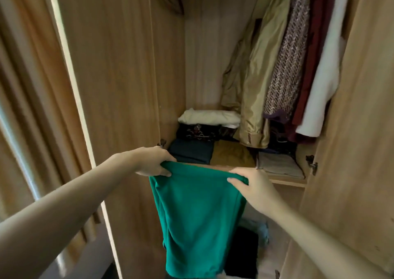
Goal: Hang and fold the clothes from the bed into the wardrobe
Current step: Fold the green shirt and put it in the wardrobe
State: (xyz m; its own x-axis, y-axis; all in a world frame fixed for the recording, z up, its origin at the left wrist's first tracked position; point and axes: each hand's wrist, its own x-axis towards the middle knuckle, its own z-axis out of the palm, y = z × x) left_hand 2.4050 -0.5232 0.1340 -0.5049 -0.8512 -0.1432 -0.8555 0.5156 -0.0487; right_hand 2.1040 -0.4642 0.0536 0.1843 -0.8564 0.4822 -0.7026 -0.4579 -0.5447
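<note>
Left hand [152, 162]: fingers curled, gripping the top left corner of the green garment [198, 217]
Right hand [250, 188]: gripping the top right corner
Green garment: hangs folded between both hands, just in front of the wardrobe shelf [285, 181]
Shelf: carries folded clothes [210, 127]
Right, far: hanging clothes [285, 61]

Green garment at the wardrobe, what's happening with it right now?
A person holds the green garment up by its top edge, left hand and right hand each gripping a corner. It hangs in front of the wardrobe shelf, not yet on it. Folded clothes sit on that shelf; jackets hang above on the right.
</note>
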